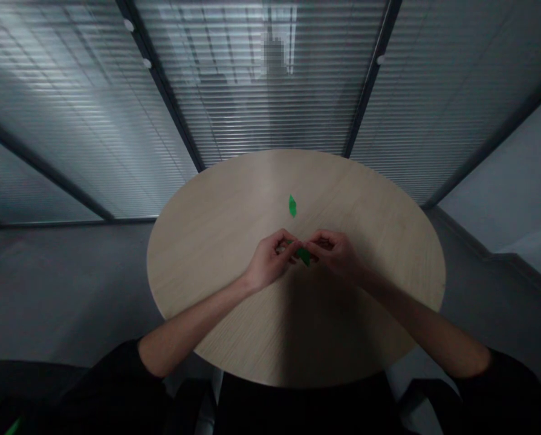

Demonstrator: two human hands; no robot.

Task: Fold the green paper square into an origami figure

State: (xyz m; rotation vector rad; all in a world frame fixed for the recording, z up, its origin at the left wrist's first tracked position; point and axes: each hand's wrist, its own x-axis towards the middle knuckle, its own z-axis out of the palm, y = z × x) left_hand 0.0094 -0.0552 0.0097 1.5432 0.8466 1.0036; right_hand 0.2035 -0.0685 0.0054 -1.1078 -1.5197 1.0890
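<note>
- Left hand [270,261]: the grip is closed, fingers curled in a pinch on one end of a green strip [303,255], just below the middle of the frame.
- Right hand [336,251]: the grip is also closed, fingertips pinched on the strip's other end, knuckles almost touching the left hand.
- Green strip: held slanted between both hands, just above the round wooden tabletop [216,254]; it may be folded paper, but the fingers hide much of it.
- Green leaf-shaped piece [292,206]: lies flat on the tabletop, near the centre of the frame, just above the hands and not touching them.
- Black sleeves [116,371]: cover both arms at the lower corners of the frame.
- Glass partition [261,103]: with slatted blinds, stands across the top of the frame.
- Grey floor [57,290]: spreads left of the tabletop.
</note>
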